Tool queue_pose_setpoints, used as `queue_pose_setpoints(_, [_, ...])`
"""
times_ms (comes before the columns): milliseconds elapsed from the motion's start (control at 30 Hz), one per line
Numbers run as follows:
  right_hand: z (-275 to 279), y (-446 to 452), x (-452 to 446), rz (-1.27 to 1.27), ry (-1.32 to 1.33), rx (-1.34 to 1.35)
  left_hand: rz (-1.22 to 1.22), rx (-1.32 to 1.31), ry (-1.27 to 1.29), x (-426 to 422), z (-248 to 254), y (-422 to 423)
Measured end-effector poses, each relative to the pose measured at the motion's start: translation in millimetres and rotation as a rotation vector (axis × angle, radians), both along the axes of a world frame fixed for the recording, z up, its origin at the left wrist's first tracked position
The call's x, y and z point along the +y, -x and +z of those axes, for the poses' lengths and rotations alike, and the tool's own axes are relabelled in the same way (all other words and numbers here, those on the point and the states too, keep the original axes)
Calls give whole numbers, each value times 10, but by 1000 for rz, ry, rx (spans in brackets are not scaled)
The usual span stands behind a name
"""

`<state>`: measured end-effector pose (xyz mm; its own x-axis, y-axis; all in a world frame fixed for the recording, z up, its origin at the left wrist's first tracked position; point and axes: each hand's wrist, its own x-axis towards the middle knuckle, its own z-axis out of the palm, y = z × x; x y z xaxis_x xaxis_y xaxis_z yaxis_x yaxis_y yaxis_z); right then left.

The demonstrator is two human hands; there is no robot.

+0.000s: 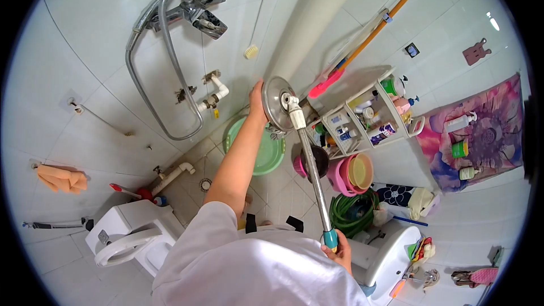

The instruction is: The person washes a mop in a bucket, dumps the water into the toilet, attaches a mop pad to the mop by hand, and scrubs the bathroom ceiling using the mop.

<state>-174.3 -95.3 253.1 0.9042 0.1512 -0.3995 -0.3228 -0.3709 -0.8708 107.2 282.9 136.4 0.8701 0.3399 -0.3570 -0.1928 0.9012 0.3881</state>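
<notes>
A mop with a long steel pole (313, 173) slants across the middle of the head view, its round mop head (277, 103) turned up toward the far wall. My left hand (258, 103) grips the rim of that disc from the left; its fingers are partly hidden behind it. A white joint (294, 112) links disc and pole. Lower right, my right hand (341, 253) is closed round the pole's lower end, beside the teal collar (329, 238). Below the disc, a light green basin (270, 156) sits on the tiled floor, partly covered by my left forearm.
A shower mixer and hose (187, 20) hang on the left wall, above a white toilet (133, 238). To the right stand a shelf rack (362, 116) of bottles, pink tubs (339, 177), a coiled green hose (345, 215) and a washbasin (396, 260). A broom (371, 37) leans behind.
</notes>
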Motion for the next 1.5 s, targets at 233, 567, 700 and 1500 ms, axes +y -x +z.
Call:
queue_pose_setpoints(233, [-6, 13, 13, -16, -19, 9, 35, 16, 0, 18, -112, -47])
queue_pose_setpoints(567, [-94, -21, -56, -161, -217, 161, 215, 47, -623, -675, -2, 716])
queue_pose_setpoints(700, [-47, -20, -88, -166, -253, 176, 157, 60, -392, -771, 59, 866])
queue_pose_setpoints(1500, [25, 153, -259, -8, -94, 72, -273, -106, 129, -227, 226, 146])
